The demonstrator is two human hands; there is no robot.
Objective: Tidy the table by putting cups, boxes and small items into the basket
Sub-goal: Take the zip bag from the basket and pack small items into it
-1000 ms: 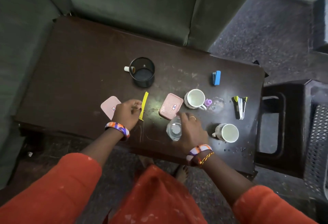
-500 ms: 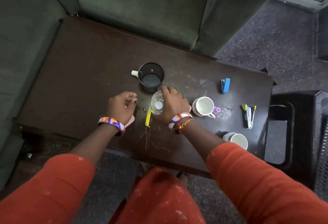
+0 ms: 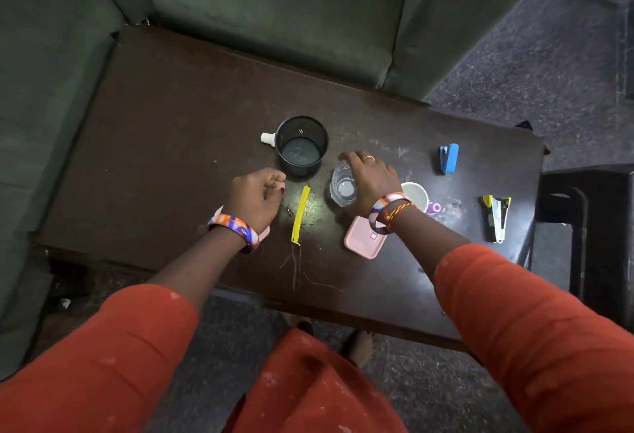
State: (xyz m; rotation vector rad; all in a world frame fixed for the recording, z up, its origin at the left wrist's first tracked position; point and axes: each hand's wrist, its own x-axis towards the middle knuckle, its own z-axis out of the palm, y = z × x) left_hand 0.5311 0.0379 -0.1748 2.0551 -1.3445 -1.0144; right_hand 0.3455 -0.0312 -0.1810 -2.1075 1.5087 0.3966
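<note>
I see a dark, scratched table (image 3: 164, 144) pushed against a green sofa (image 3: 267, 21), with grey carpet (image 3: 535, 65) to the right and a dark stool (image 3: 590, 227) just off the table's right end. The left half of the tabletop is bare, while the things cluster mid-right. The right hand (image 3: 368, 182) is wrapped around a clear glass (image 3: 343, 189), fingers curled over its rim, just beside the mesh basket (image 3: 302, 146). The left hand (image 3: 257, 197) is curled loosely closed near the basket, and I cannot tell whether it pinches anything; a pink lid (image 3: 264, 232) peeks out beneath its wrist. A yellow strip (image 3: 300, 215) lies between the hands. A pink box (image 3: 363, 240) sits under the right wrist, near the front edge. A white cup (image 3: 417, 194), blue stapler (image 3: 448, 157) and yellow stapler (image 3: 496, 215) lie further right.
</note>
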